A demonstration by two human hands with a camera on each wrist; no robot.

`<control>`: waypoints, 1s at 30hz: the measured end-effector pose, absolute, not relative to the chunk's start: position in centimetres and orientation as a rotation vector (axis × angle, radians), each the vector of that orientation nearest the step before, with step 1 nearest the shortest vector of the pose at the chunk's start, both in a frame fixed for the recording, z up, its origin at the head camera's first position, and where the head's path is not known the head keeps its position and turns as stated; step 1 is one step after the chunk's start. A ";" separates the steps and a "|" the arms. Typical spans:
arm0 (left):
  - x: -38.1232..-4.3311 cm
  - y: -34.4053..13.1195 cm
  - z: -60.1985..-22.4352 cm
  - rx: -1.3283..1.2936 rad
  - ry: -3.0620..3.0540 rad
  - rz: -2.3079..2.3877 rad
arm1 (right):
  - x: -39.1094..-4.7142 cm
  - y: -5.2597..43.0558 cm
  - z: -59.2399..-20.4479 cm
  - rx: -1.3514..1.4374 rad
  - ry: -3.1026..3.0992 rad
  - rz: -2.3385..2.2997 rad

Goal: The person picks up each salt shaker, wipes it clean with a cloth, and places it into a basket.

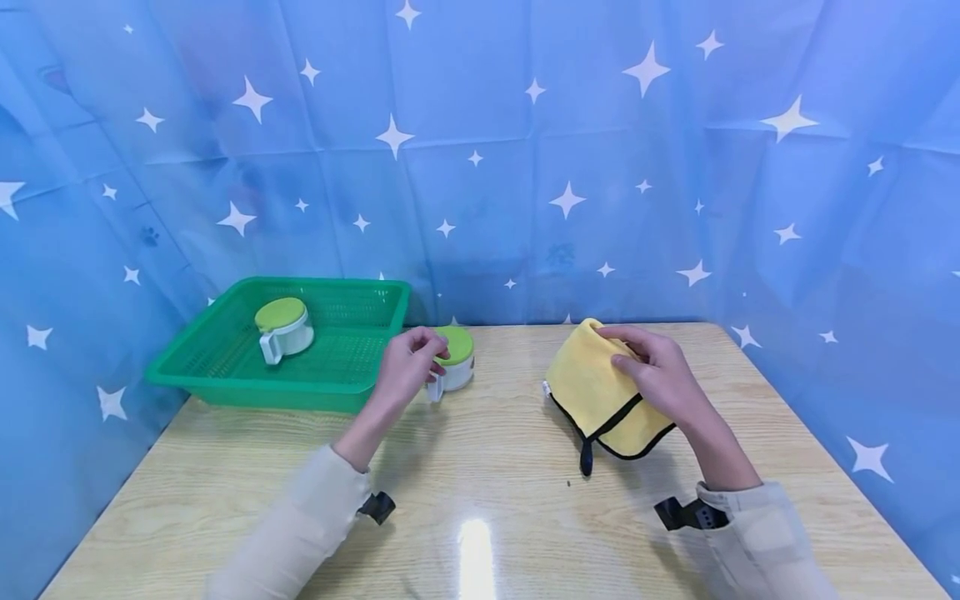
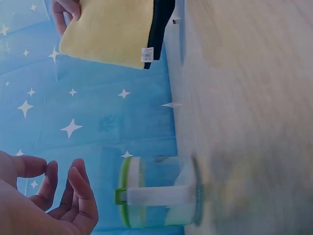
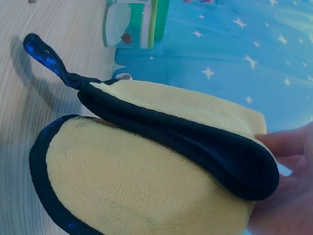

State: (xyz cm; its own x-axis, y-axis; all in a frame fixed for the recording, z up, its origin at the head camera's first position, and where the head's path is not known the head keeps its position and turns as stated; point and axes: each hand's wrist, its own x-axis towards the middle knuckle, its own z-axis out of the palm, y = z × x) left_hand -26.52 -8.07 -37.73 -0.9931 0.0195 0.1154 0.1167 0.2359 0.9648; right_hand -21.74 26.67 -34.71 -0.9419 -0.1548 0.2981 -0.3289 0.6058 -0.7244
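Observation:
My right hand (image 1: 663,375) pinches the top of a folded yellow cloth (image 1: 588,379) with black edging and a black hanging loop. In the right wrist view, the cloth (image 3: 146,171) sags in folds, with its loop over the wooden table. My left hand (image 1: 405,367) hovers by a clear lidded jar (image 1: 457,377) with a green lid and a white handle. Its fingers are loosely bent and hold nothing; in the left wrist view, a gap separates them from the jar (image 2: 159,196).
A green plastic basket (image 1: 270,388) stands at the back left, close to the left hand. Inside it sits a similar green-lidded jar (image 1: 292,336). The wooden table (image 1: 525,500) ends at a blue curtain (image 1: 480,183) with white stars.

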 end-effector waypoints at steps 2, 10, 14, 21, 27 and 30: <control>-26.5 -7.9 -38.1 -0.097 -2.411 -1.878 | -21.8 26.7 -34.8 0.403 -2.626 1.247; -26.5 -8.0 -38.7 -0.059 -2.549 -1.628 | -21.5 26.7 -34.5 0.404 -2.631 1.264; -26.3 -7.9 -38.8 -0.056 -2.612 -1.505 | -21.7 26.7 -34.6 0.413 -2.623 1.257; -26.3 -7.4 -39.2 -0.039 -2.708 -1.318 | -21.4 26.4 -34.4 0.432 -2.609 1.248; -26.1 -7.3 -39.7 -0.006 -2.739 -1.310 | -21.6 26.4 -34.8 0.434 -2.613 1.225; -26.3 -7.3 -40.1 0.001 -2.767 -1.348 | -21.6 26.5 -34.9 0.434 -2.621 1.236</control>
State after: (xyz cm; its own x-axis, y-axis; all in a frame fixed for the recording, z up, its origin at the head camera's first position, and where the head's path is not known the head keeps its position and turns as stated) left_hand -26.26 -7.31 -40.12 -0.9980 -0.0283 0.0571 0.0275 0.6165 0.7869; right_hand -21.62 26.51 -34.87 -0.9343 -0.1735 0.3113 -0.3506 0.6048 -0.7150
